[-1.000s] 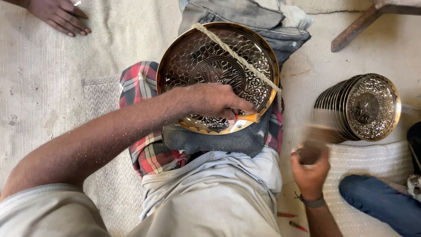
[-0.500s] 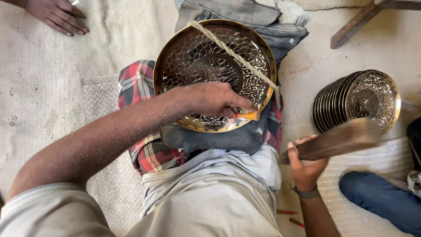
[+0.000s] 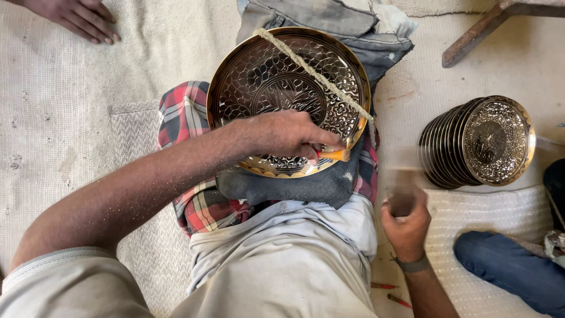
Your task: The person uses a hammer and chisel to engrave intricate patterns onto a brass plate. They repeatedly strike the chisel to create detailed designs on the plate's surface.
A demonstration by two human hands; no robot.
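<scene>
Here the fingers (image 3: 321, 143) of the left hand (image 3: 285, 134) are closed around a small orange-handled tool (image 3: 334, 155), its tip set against the lower right rim of a large engraved brass plate (image 3: 259, 76). The plate lies tilted on the person's lap, bedded on a dark grey cloth pad (image 3: 294, 188) over a red checked cloth (image 3: 182, 126), and a pale twisted cord (image 3: 312, 70) runs slantwise across its face from the upper rim to the right rim. The right hand (image 3: 406, 221) hangs off to the right of the lap, above the floor mat (image 3: 70, 118), its fingers curled tight on a blurred wooden handle (image 3: 403, 188); what the handle carries cannot be made out. Beyond that hand, toward the mat's right edge, a stack of smaller engraved plates (image 3: 477, 141) stands on edge, well apart from the big plate. A blue-clad leg (image 3: 506, 274) of another person lies at the lower right corner, and another person's hand (image 3: 76, 17) rests on the mat at the upper left corner. A wooden bar (image 3: 482, 26) crosses the upper right corner, and two red sticks (image 3: 391, 293) lie on the mat near the right wrist.
</scene>
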